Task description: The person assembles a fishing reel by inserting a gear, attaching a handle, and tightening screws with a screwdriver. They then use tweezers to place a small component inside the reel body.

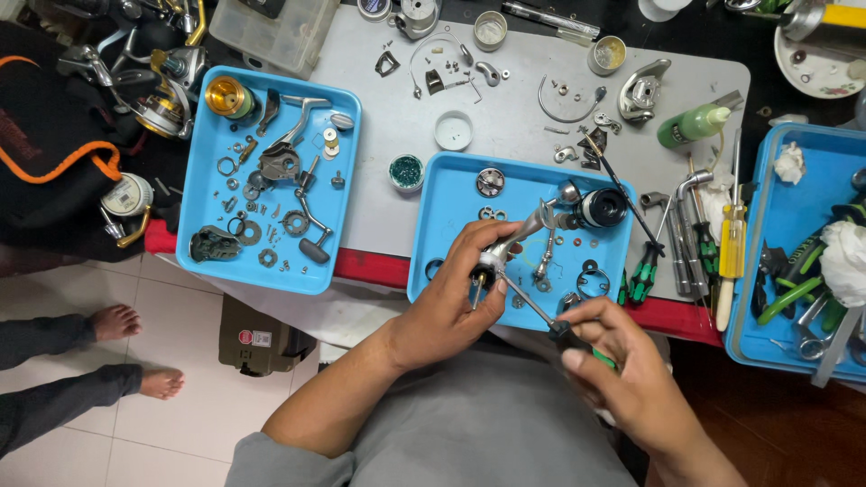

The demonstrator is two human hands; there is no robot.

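Gripping a silver metal reel part (519, 242), the left hand (456, 293) reaches in from the lower left with the forearm angled up toward the middle tray (442, 225); its fingers (469, 242) are curled closed around the part's lower end, thumb pressed near a small round knob. The part is a slim, polished arm that rises diagonally up and right, held just above the tray's front half. The right hand (622, 361) sits lower and to the right, wrist bent, fingers pinched shut on the black-and-green handle of a screwdriver (541, 316). The thin steel shaft runs up and left, its tip meeting the part close to the left thumb. The middle tray is shallow, rectangular, bright blue plastic, holding a black-and-silver spool (600, 207), washers, rings and small screws. A second blue tray (194, 243) lies well apart to the left, carrying a gold spool (227, 96), a grey crank handle (302, 135), gears and loose fasteners. A third blue tray (767, 180) at the right edge holds pliers and crumpled white tissue. Between the middle and right trays lie green-handled screwdrivers (645, 271) and a yellow-handled one (731, 239). The grey tabletop (523, 117) has a red front edge and bears small round tins, wire bails and a green squeeze bottle (690, 126). Bare feet (135, 352) of another person rest on the pale tiled floor at the lower left.
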